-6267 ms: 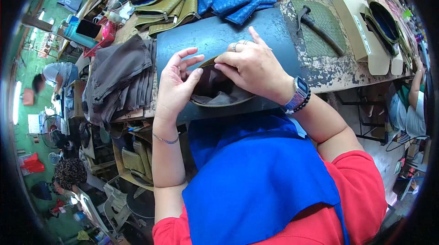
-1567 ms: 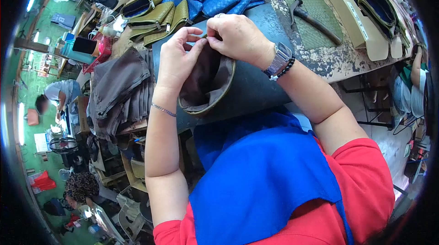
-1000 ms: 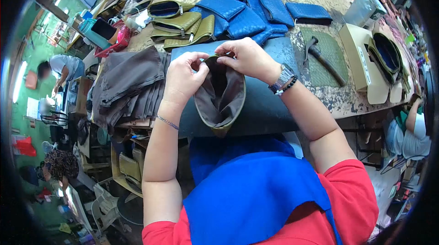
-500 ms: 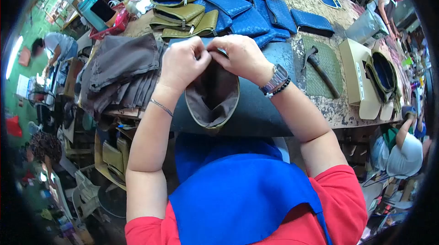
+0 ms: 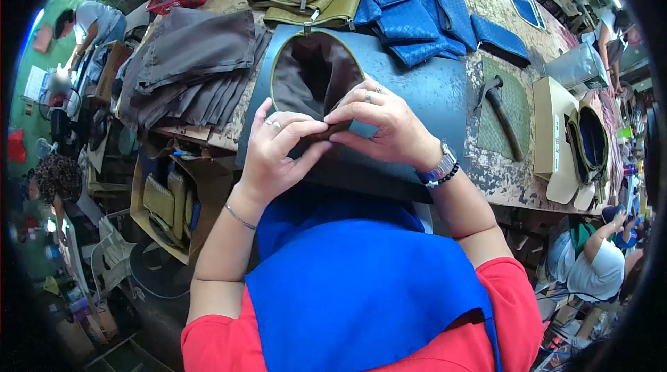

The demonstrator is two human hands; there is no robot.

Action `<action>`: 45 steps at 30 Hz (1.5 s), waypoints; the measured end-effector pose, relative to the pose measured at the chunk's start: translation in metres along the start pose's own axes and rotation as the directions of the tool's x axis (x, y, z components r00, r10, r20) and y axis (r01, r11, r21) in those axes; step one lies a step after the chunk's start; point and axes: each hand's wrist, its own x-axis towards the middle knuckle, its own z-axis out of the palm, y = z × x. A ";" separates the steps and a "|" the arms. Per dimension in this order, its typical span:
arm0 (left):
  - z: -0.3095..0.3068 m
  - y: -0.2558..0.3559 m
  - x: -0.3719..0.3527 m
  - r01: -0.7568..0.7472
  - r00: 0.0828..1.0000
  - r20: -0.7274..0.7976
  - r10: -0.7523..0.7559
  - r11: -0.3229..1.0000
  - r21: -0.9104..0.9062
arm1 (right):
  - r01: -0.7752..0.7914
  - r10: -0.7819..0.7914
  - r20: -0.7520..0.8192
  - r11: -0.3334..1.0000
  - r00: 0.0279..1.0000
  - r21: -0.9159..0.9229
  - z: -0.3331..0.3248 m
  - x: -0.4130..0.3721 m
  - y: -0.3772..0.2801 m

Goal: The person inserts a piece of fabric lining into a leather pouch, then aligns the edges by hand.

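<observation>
We pinch the near rim of the olive pouch (image 5: 310,73) at the frame's centre, the fingers of our left hand (image 5: 278,153) and right hand (image 5: 382,125) clamped on its brown lining, seemingly to keep the mouth open. It lies flat on the dark mat (image 5: 424,94) on the worktop (image 5: 497,188).

No word or number can be read. Well right of where the left hand (image 5: 278,153) and right hand (image 5: 389,125) pinch the pouch (image 5: 313,73), a beige box (image 5: 556,143) carries a line of dark print on its side, too small to make out. The label on the clear container (image 5: 575,68) beyond it and the wristwatch (image 5: 439,166) just behind the grip are equally illegible.
</observation>
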 end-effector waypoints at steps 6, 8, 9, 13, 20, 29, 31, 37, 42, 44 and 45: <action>0.010 0.003 -0.010 0.109 0.989 -0.099 -0.107 0.994 0.015 | -0.109 0.106 -0.039 0.990 0.994 -0.085 0.009 -0.009 0.001; 0.009 0.004 -0.008 0.133 0.987 -0.087 -0.132 0.991 -0.003 | -0.115 0.110 -0.041 0.986 0.993 -0.122 0.009 -0.010 0.002; 0.009 0.003 -0.007 0.137 0.987 -0.082 -0.137 0.991 -0.010 | -0.119 0.115 -0.042 0.984 0.992 -0.132 0.010 -0.011 0.001; 0.007 0.001 -0.005 0.162 0.985 -0.055 -0.163 0.987 -0.019 | -0.108 0.106 -0.020 0.983 0.994 -0.151 0.011 -0.013 0.002; 0.005 0.001 -0.002 0.159 0.986 -0.039 -0.160 0.986 -0.047 | -0.172 0.169 -0.053 0.983 0.984 -0.059 0.011 -0.011 -0.001; 0.003 0.005 -0.006 0.237 0.971 0.023 -0.237 0.955 -0.180 | -0.053 0.061 0.037 0.981 0.997 -0.189 0.006 -0.014 -0.003; 0.005 0.005 -0.005 0.249 0.967 0.009 -0.254 0.942 -0.226 | -0.049 0.066 0.078 0.978 0.995 -0.204 0.007 -0.014 -0.003; 0.010 0.008 -0.005 0.293 0.953 0.022 -0.303 0.900 -0.322 | -0.085 0.128 0.161 0.966 0.979 -0.246 0.004 -0.009 -0.010; -0.006 0.017 0.006 0.305 0.950 0.133 -0.283 0.932 -0.194 | -0.154 0.166 0.124 0.983 0.978 -0.104 0.002 -0.015 -0.003; -0.009 0.015 0.007 0.287 0.953 0.138 -0.270 0.950 -0.125 | -0.199 0.199 0.073 0.980 0.977 -0.006 -0.002 -0.016 -0.003; -0.010 0.016 0.007 0.290 0.951 0.140 -0.275 0.952 -0.101 | -0.194 0.195 0.060 0.981 0.979 -0.015 -0.003 -0.017 -0.002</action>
